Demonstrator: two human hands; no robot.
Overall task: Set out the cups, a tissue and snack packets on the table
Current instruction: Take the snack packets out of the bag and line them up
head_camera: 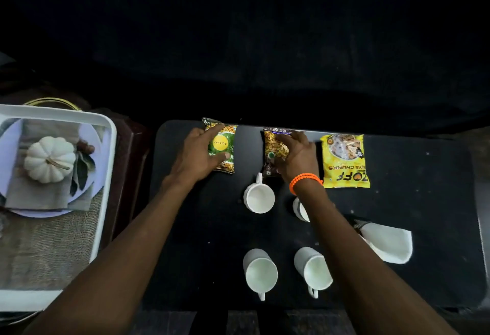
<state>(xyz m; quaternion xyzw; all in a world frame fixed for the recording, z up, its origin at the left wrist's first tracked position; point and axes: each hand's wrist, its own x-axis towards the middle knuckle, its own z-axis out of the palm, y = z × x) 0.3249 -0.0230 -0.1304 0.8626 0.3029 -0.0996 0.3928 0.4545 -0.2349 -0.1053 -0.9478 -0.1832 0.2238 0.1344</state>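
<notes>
Three snack packets lie along the far edge of the black table [185, 242]. My left hand [197, 155] grips the green packet [224, 146] on the left. My right hand [299, 157] rests on and grips the dark packet [274, 145] in the middle. The yellow packet [344, 161] lies free at the right. Several white cups stand in two rows: one at the back left [259, 198], one at the back right [300, 210] partly hidden by my right forearm, and two in front [261, 272] [315, 269]. A folded white tissue [388, 244] lies at the right.
A white tray [106, 175] sits to the left of the table on a dark wooden surface. It holds burlap cloth, a plate, a grey napkin and a white decorative pumpkin [49, 158]. Beyond the table everything is dark.
</notes>
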